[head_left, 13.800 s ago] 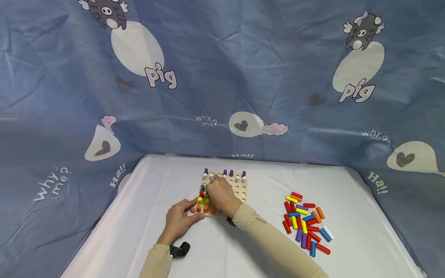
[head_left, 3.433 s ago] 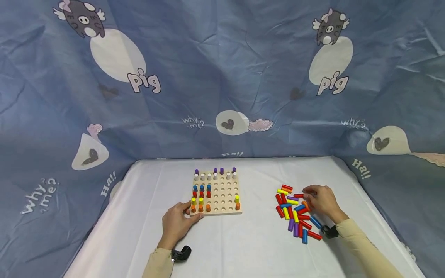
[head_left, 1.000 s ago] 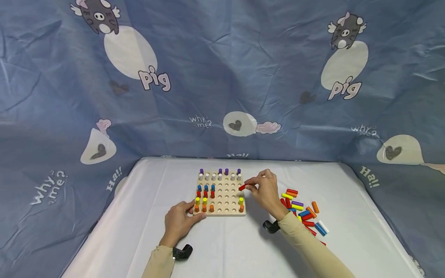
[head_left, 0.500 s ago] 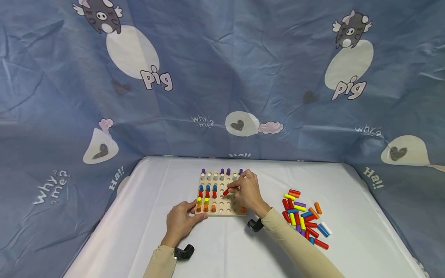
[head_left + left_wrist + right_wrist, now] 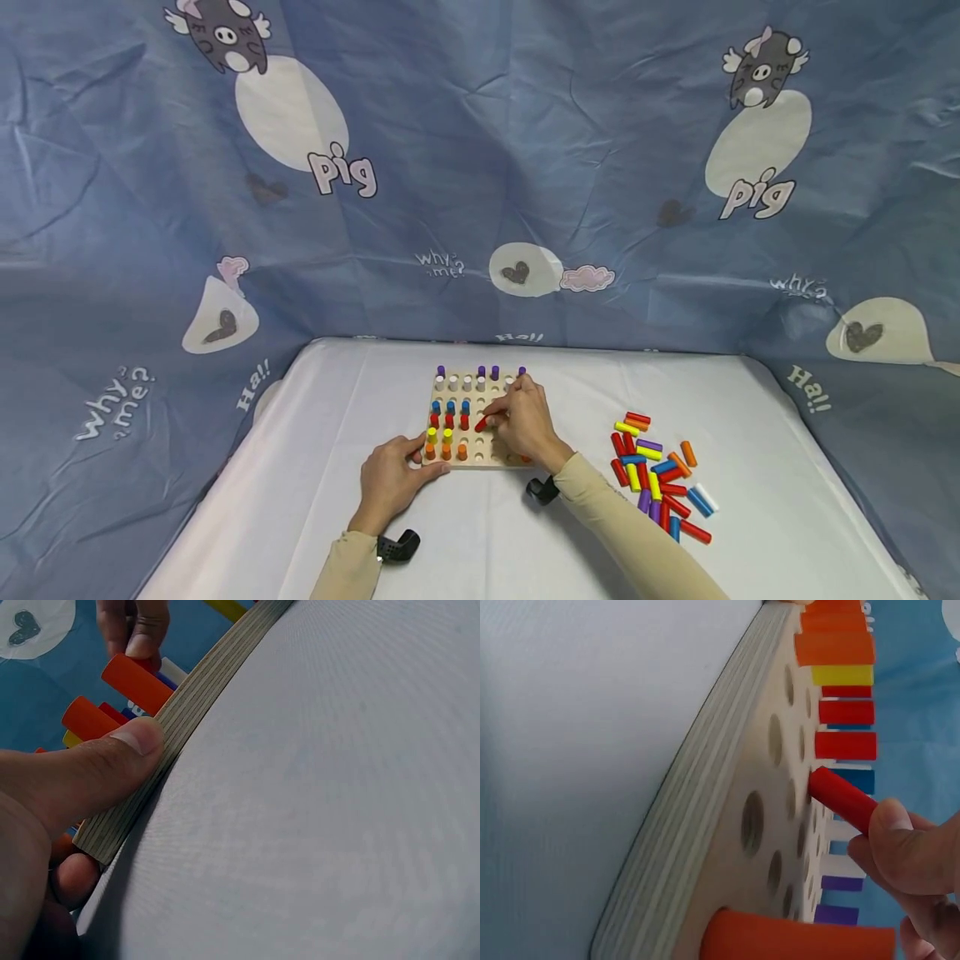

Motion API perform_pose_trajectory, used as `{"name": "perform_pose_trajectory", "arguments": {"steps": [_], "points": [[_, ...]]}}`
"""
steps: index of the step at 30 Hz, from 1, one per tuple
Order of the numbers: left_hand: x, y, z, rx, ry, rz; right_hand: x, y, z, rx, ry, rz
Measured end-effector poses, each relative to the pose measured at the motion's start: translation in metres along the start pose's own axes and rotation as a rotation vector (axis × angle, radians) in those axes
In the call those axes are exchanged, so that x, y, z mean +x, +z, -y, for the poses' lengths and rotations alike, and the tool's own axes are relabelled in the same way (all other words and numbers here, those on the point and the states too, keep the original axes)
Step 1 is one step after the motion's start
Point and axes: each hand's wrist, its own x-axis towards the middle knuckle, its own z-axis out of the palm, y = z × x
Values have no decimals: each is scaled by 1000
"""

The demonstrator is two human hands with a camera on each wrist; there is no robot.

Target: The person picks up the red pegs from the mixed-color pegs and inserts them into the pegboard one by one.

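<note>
A light wooden pegboard [image 5: 487, 463] lies on the table with colored pegs standing in some of its holes. My left hand [image 5: 390, 479] grips its near left corner, the thumb [image 5: 139, 739] along the front edge and a finger round the side. Over the middle of the board, my right hand [image 5: 525, 421] pinches a red peg [image 5: 844, 796] between thumb and fingers. That peg leans, its lower end at a hole in line with the standing red pegs [image 5: 449, 422]. The right hand covers part of the board's right side in the head view.
To the right of the board lies a loose pile of pegs [image 5: 643, 477] in red, blue, yellow, orange, purple and white. Near the board's front right corner stands an orange peg [image 5: 795, 939]. A blue printed cloth [image 5: 420, 192] rises behind the white table [image 5: 510, 550].
My right hand reached the pile, took up the red peg and moved left with it over the board, lowering its end to a hole. The left hand has stayed at the corner.
</note>
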Motion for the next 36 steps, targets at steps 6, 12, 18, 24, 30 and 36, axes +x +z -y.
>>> {"name": "perform_pose_trajectory", "arguments": {"steps": [6, 12, 18, 24, 30, 36], "points": [[0, 0, -1, 7, 7, -14, 0, 4, 0, -86, -39, -18], [1, 0, -2, 3, -6, -9, 1, 7, 8, -206, -157, -43], [3, 0, -3, 3, -15, 18, 1, 13, 15, -232, -173, -67], [-1, 0, 0, 15, -35, 28, 0, 18, 16, -204, -114, -75], [0, 0, 0, 20, -9, 8, 2, 19, 14, -165, -90, -67], [2, 1, -2, 14, -9, 23, 0, 15, 14, -146, -42, -45]]}}
